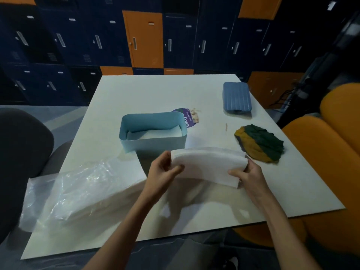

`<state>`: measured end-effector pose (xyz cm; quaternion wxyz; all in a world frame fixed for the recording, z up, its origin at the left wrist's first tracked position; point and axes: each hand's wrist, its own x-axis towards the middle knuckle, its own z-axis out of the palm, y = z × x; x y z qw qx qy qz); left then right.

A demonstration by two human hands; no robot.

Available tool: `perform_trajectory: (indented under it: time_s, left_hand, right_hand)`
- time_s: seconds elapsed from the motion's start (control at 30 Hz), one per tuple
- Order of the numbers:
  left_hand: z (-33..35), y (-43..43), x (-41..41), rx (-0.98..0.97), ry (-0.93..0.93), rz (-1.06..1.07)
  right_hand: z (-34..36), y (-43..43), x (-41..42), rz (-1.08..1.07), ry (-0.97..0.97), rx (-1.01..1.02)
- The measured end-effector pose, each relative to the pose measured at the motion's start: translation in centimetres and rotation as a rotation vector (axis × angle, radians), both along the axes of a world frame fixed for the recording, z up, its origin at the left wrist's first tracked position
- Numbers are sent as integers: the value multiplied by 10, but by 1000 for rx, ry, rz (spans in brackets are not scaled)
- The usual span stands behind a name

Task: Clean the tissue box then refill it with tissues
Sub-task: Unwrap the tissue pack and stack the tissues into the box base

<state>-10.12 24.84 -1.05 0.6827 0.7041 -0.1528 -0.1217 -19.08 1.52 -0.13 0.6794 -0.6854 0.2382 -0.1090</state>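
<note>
Gripping tissues (208,165) near box (153,146); purple label (186,118) illegible.

White bench (116,90) in front of me. Behind it a wall of dark blue lockers (78,41), with an orange locker door (144,39) near the middle. Orange seats (335,133) on my right, dark grey chair (21,152) on my left. Small brown stain (226,127) on the bench.
</note>
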Motion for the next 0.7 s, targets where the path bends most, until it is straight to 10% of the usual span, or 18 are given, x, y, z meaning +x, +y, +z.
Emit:
perform_trajectory:
  time_s: [0.7]
  left_hand:
    - [-35, 0, 7, 104, -100, 84]
  right_hand:
    - [-16, -2, 11, 26, -7, -85]
